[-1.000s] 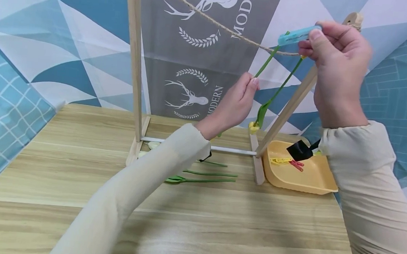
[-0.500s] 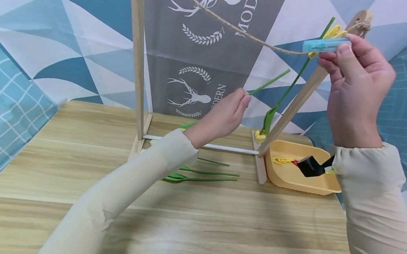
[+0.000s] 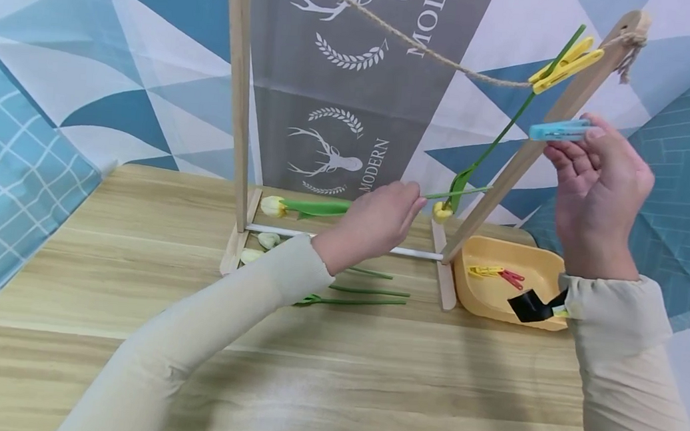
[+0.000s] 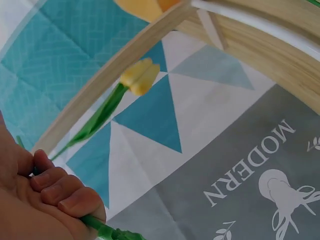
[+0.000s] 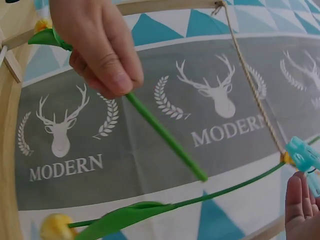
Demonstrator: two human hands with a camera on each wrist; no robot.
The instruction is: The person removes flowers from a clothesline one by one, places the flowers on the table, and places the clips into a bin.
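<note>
My left hand (image 3: 381, 215) grips a pale yellow tulip (image 3: 318, 208) by its green stem, its head pointing left and the bare stem end (image 5: 165, 135) out to the right. Between thumb and fingertips, my right hand (image 3: 608, 187) pinches a light-blue clothespin (image 3: 560, 130), just below the right end of a sagging twine (image 3: 417, 45). A yellow clothespin (image 3: 566, 65) clips a second tulip (image 3: 463, 180) onto that twine, head down. The left wrist view shows this hanging tulip's yellow head (image 4: 141, 76) beyond my left fingers.
The twine is tied to a wooden frame's right post (image 3: 569, 101); a white rod (image 3: 417, 253) joins the posts low down. Several tulips (image 3: 369, 302) lie on the table (image 3: 309, 380), partly behind my left sleeve. A yellow-orange tray (image 3: 536, 312) with yellow and red clothespins stands right.
My left hand has lowered the tulip from twine height, its stem now nearly level. My right hand moved right, then down, carrying the blue clothespin away from the twine and uncovering the yellow one.
</note>
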